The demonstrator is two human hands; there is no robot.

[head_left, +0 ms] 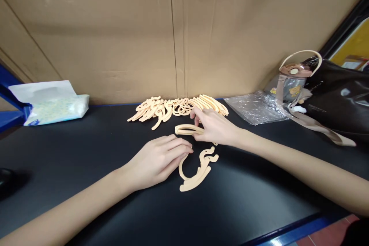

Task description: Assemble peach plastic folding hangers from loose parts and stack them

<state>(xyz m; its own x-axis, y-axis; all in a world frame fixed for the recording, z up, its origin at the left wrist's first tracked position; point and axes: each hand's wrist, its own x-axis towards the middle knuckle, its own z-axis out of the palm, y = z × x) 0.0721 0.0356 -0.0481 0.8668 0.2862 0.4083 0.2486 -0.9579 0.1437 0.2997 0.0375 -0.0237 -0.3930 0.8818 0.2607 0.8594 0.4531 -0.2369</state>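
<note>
On the matte black tabletop point(86, 169), the left hand point(158, 159) lies loosely curled, its grip released, fingertips only touching the arc of a flat beige plastic hook-shaped piece point(197, 173) that lies between both hands. Just beyond, the right hand point(215, 127) pinches a narrow beige plastic loop point(184, 129); its palm hides the loop's far end. Behind lies a fanned pile of similar beige pieces point(173, 107), their outlines hard to separate, near a crinkled clear plastic bag point(253, 108).

Soft light is given from above; faint shadows are cast on the table point(86, 153) under the left hand point(157, 159) and right hand point(216, 127). Glare is seen on the plastic point(253, 107). Edges are bent by the lens; the hook point(186, 129) is blurred
</note>
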